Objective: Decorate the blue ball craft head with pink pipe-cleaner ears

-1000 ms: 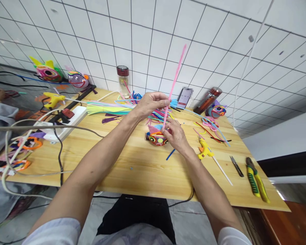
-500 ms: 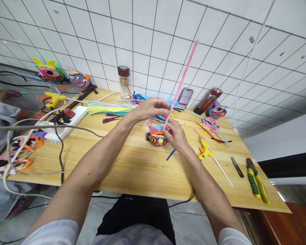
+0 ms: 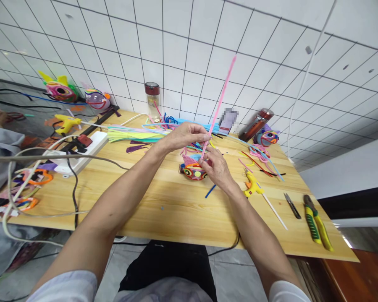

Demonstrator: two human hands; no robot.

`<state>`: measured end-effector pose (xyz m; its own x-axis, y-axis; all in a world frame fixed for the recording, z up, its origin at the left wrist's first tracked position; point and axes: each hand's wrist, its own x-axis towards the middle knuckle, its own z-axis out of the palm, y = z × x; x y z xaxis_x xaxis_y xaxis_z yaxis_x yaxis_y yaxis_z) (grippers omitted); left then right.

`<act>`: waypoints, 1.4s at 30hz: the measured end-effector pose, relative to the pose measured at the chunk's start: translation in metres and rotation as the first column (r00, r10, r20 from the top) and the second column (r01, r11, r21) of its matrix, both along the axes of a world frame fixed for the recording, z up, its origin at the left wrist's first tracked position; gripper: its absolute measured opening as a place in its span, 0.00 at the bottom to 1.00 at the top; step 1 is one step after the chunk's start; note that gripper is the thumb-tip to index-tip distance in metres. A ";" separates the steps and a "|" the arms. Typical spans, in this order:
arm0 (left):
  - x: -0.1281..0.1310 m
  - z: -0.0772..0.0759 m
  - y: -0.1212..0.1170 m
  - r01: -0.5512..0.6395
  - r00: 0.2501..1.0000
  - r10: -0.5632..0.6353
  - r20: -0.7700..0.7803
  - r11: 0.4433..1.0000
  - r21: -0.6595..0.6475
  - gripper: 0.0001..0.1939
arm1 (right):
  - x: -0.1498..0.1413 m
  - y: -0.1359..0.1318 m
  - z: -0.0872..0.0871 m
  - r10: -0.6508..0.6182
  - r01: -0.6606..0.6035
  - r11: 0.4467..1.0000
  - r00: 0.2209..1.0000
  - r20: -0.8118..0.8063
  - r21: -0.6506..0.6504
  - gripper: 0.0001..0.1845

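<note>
A pink pipe cleaner rises upright above the table, tilted a little to the right. My right hand pinches its lower end. Higher up the stem, my left hand has thumb and fingers closed on it. Just below both hands sits a fish-face craft with round yellow eyes and a pink and blue top; my right hand covers its right side. A short blue pipe cleaner lies on the table by my right wrist. Behind my left hand is a bundle of coloured pipe cleaners.
On the right lie a yellow glue gun, small snips and green-yellow pliers. At the back stand a glass bottle, a phone and a reddish flask. Cables and a power strip occupy the left, beside another person's sleeve.
My left hand has come down along the pink pipe cleaner, nearer my right hand. The pipe cleaner's tip swung right, then partly back. My right hand stays in place.
</note>
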<state>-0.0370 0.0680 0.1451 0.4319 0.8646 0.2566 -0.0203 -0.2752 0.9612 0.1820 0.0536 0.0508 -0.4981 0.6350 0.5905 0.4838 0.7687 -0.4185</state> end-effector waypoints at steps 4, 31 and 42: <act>0.000 -0.001 0.000 -0.025 1.000 0.025 0.004 1.000 -0.015 0.26 | 0.000 0.000 0.000 -0.004 0.004 1.000 1.000 0.012 0.001 0.09; 0.002 -0.014 0.003 -0.024 0.997 0.027 0.066 0.999 -0.044 0.22 | -0.001 -0.001 0.002 0.000 0.000 1.000 1.000 0.000 -0.026 0.08; -0.001 -0.009 -0.003 0.078 0.995 -0.072 0.068 0.992 -0.099 0.27 | -0.002 -0.003 0.005 -0.002 0.001 0.999 1.000 -0.009 -0.045 0.09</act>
<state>-0.0383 0.0645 0.1361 0.4817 0.8534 0.1991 -0.1001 -0.1721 0.9800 0.1803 0.0503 0.0561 -0.4922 0.6616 0.5657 0.4810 0.7483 -0.4568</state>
